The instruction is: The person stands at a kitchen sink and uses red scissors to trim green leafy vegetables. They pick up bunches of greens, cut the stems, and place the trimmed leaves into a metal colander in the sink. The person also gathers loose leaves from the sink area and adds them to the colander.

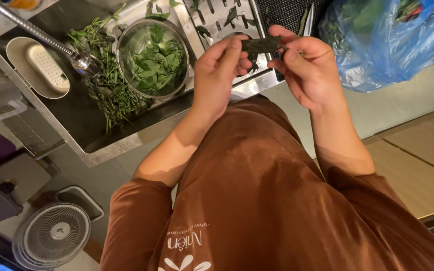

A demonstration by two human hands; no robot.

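Both my hands hold one dark green leaf (260,44) stretched between them above the sink's edge. My left hand (217,75) pinches its left end with thumb and fingertips. My right hand (307,68) grips the right end. Just left of my hands a steel colander (124,37) holds picked green leaves (156,62). A heap of leafy stems (104,83) lies in the dark sink (71,123) beside the colander.
A steel faucet (36,32) reaches over the sink, next to a pale soap dish (36,68). A blue plastic bag (393,40) of greens sits at the upper right. A white fan (51,236) stands on the floor at lower left. A steel drain rack (227,17) carries scattered leaves.
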